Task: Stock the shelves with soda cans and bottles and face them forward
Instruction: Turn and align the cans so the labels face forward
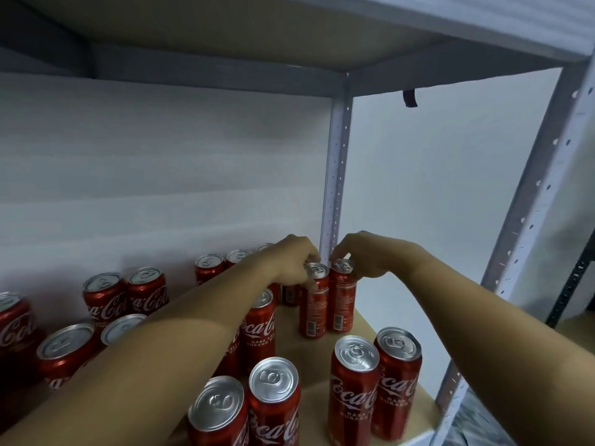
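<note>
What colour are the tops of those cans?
Silver can tops, clearest in the head view.

Left can point(13, 320) edge-cropped, arm-hidden cans point(124, 328).

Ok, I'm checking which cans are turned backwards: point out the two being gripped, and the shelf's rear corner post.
Left-hand can point(314, 312), head view, on its label side.
Right-hand can point(341, 304), head view, mid-body.
Rear corner post point(336, 169), head view, on the perforated upright.

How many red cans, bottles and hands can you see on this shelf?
Red cans: 15 in view; more may hide behind the arms
Bottles: 0
Hands: 2, the left hand and the right hand, each pinching the top of a red can
Total: 17
</note>
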The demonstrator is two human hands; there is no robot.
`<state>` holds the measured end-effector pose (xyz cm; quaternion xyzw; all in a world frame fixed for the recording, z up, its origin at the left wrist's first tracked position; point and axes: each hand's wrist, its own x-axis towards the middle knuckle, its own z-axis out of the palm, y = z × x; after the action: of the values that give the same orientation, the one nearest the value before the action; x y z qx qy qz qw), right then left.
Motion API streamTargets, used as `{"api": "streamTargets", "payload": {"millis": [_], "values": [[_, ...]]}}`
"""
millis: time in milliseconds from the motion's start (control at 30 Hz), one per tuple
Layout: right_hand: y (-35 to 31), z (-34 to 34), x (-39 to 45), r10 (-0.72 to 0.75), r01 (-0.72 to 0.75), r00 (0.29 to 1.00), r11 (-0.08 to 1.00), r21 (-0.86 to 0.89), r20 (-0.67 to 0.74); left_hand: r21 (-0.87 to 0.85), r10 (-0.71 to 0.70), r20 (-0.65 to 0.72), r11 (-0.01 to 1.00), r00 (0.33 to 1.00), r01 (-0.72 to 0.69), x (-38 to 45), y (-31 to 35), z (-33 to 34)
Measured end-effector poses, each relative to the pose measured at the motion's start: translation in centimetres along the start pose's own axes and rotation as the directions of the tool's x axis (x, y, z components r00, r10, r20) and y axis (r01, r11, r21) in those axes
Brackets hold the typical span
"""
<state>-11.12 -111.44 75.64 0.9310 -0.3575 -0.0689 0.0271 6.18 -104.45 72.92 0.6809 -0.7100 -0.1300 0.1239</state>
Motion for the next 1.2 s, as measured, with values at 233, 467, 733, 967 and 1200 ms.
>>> {"api": "streamTargets", "payload": {"millis": [233,467,733,967,1200], "values": [[0.1,0.4,0.8,0.039,-0.039,0.999,0.997,0.065,0.002,-0.003,-0.062,-0.075,0.998,0.995,0.062,0.2,0.0,0.3],[0.5,0.1,0.9,0.017,-0.019,0.999,0.999,0.047,0.036,-0.081,-0.033,0.024,0.996,0.999,0.035,0.4,-0.4,-0.4],[0.7,0.4,1.3,0.027,-0.028,0.999,0.999,0.026,0.025,-0.040,-0.034,-0.054,0.999,0.998,0.032,0.6,-0.1,-0.4],[0.7,0.4,1.1,-0.024,0.024,1.000,0.999,0.047,-0.002,-0.062,0.003,0.080,0.998,0.997,0.002,0.4,-0.2,-0.7],[0.6,0.5,1.1,0.024,-0.026,0.999,0.997,0.067,0.035,0.017,-0.062,-0.036,0.998,0.997,0.062,0.5,0.8,-0.2]]}}
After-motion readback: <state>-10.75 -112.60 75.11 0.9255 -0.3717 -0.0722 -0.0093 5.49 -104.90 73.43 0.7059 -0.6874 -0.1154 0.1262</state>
